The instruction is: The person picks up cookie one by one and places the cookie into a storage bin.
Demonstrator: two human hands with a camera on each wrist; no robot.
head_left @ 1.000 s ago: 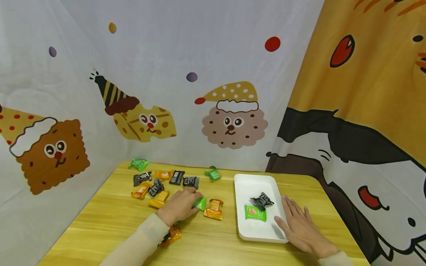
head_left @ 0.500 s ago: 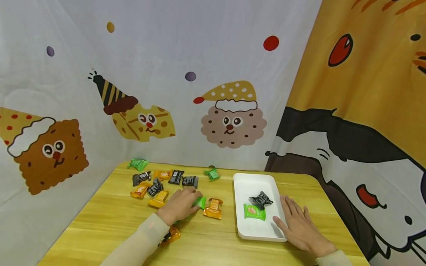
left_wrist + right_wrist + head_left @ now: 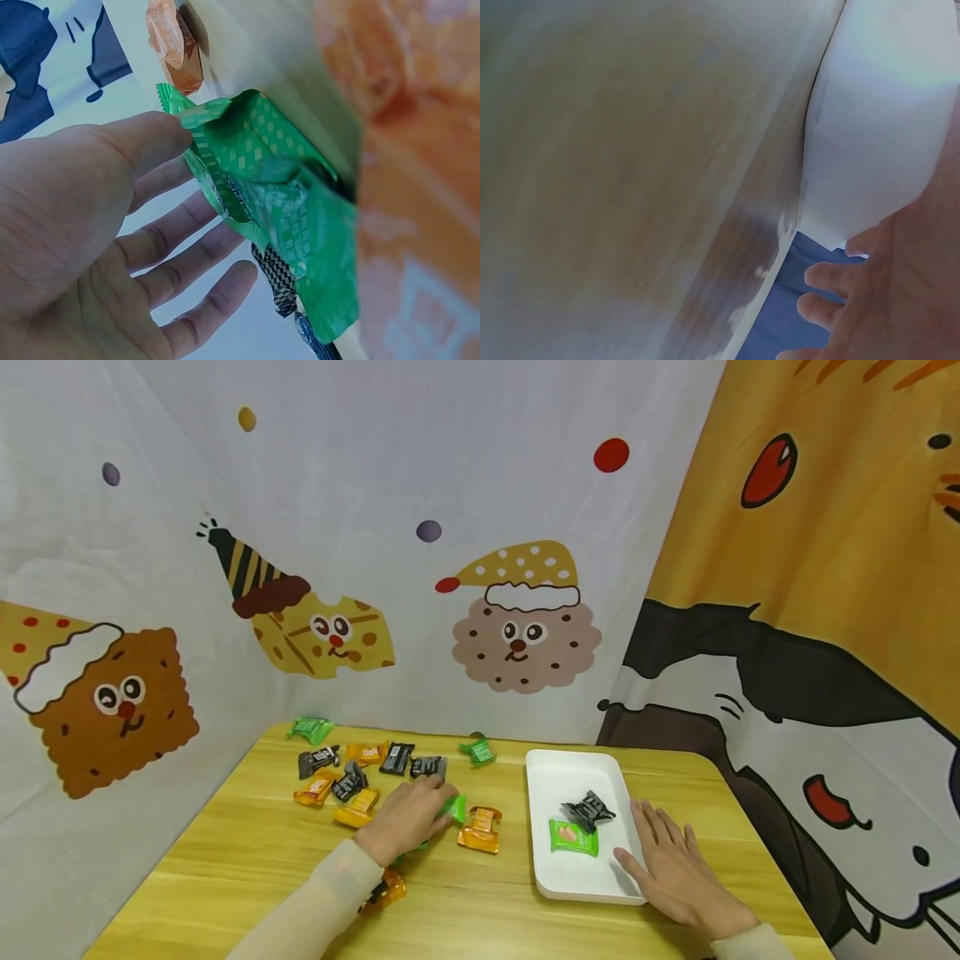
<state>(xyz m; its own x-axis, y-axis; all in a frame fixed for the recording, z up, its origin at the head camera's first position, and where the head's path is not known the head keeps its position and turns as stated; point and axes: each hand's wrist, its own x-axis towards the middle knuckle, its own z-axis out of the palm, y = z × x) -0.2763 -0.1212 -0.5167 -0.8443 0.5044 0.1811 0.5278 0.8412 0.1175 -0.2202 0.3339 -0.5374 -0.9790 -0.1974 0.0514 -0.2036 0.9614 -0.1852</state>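
My left hand (image 3: 405, 820) pinches a green-wrapped candy (image 3: 456, 808) between thumb and fingers, low over the table; most of the candy is hidden by the hand in the head view. In the left wrist view the thumb (image 3: 161, 139) is at the wrapper's end, and the other fingers are spread. Another green candy (image 3: 412, 853) shows partly from under the hand. My right hand (image 3: 678, 872) lies flat-fingered along the right side of a white tray (image 3: 551, 878), touching its wall. Inside the tray are a black-wrapped candy (image 3: 589, 811) and a green one (image 3: 573, 837).
An orange candy (image 3: 480, 829) lies between the left hand and the tray. Several black, orange and green candies, such as a black one (image 3: 397, 758), are scattered at the back left. Another orange candy (image 3: 386, 891) sits beside the left sleeve. A printed cloth (image 3: 360, 460) hangs behind the table.
The left fingers have shifted slightly away from me with the green candy, and more of the other green candy shows beneath. The right hand and the tray stay in place.
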